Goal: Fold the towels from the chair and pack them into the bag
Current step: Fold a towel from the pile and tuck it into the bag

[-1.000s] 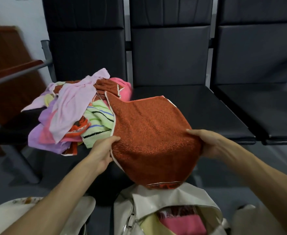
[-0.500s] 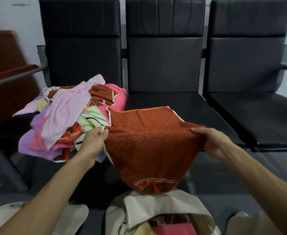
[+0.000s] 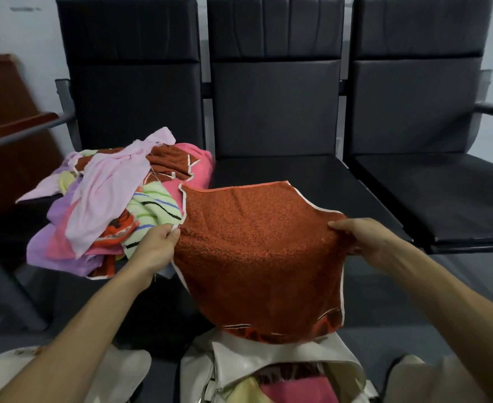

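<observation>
Two towels at least, a pink one (image 3: 297, 389) and a pale yellow one (image 3: 246, 391), are seen packed in the white bag (image 3: 268, 363). The bag is stood open on the floor at the near edge of view, below the front edge of the middle seat (image 3: 283, 173). A dark patterned strip is glimpsed behind them; what it is cannot be told. The task is judged partly done: some towels packed, one in hand, many left.

Just above the bag mouth the rust-orange towel (image 3: 256, 257) is held spread out and not yet folded. Its lower hem is hung just over the bag's flap. Its far edge is raised near the middle seat's front left corner; contact with the seat cannot be told.

The towel's left edge is pinched by the left hand (image 3: 155, 248), thumb and fingers closed on the white trim. The right edge is gripped by the right hand (image 3: 367, 242), thumb on top and fingers curled under the cloth. Both arms are stretched forward, the hands are kept well apart and level, and the cloth is pulled fairly taut between them.

Farther off, a pile of unfolded towels (image 3: 108, 205) in lilac, pink, green stripes and rust is heaped on the left seat and spilled over its front edge. All of it is judged yet to be folded and packed.
</observation>
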